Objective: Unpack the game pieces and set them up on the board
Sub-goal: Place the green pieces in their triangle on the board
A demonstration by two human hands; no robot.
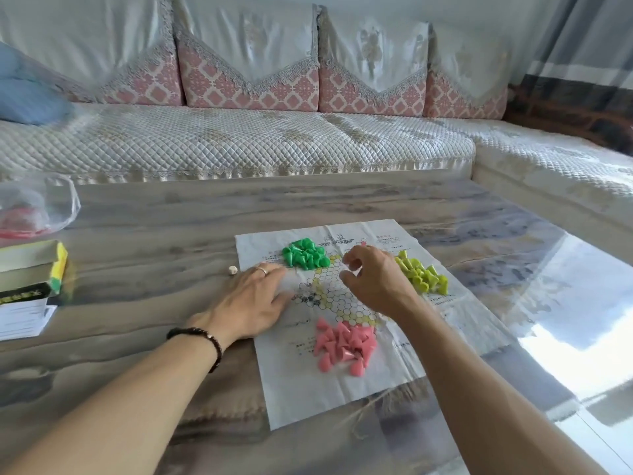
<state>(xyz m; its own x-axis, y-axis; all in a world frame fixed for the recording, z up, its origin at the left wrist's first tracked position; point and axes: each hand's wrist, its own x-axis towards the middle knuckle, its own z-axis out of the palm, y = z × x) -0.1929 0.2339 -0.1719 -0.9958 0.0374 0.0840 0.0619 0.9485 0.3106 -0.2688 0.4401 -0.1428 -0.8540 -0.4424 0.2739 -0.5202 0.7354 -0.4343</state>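
Observation:
A paper game board (342, 399) printed with a honeycomb grid lies flat on the table. Three heaps of cone pieces sit on it: green pieces (306, 257) at the far left, yellow-green pieces (423, 274) at the right, pink pieces (344, 344) near the front. My left hand (255, 301) rests flat on the board's left edge, fingers straight. My right hand (375, 279) hovers over the grid's centre with its fingers curled; whether they pinch a piece is hidden.
A clear plastic bag (41, 207) with red contents lies at the table's far left. The game box (32, 269) and a paper sheet (24, 318) sit at the left edge. A small white die (233, 270) lies beside the board. A sofa runs behind the table.

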